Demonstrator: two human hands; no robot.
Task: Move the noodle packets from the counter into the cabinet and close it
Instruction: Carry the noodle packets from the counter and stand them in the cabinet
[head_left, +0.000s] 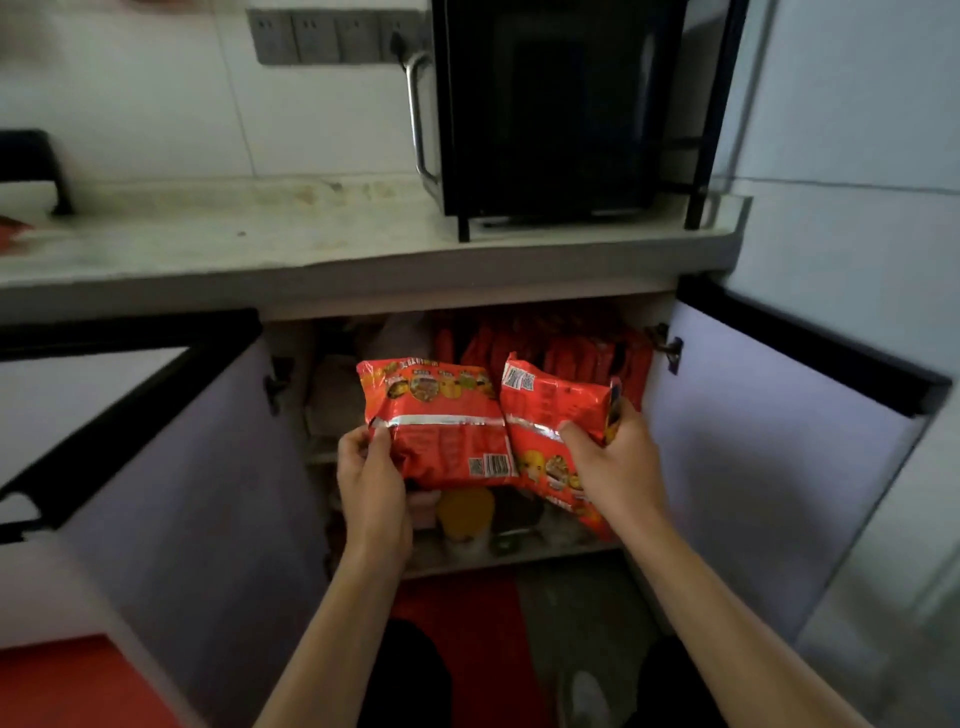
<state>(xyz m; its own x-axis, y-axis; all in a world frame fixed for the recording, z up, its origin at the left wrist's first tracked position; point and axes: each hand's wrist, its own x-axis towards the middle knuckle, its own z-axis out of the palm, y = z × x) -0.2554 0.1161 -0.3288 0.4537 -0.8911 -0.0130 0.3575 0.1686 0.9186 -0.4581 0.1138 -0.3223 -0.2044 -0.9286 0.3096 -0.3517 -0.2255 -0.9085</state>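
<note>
Each hand (371, 486) (613, 467) grips a noodle packet (441, 415) (550, 410) above it.

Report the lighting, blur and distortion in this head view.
Head view: dim overall; the cabinet interior is darkest, its red packets hard to separate. The two held packets are sharpest, with glare on their foil seams. Left hand and right hand are clear. The edges smear with blur, and the counter bows from wide-angle distortion.
</note>
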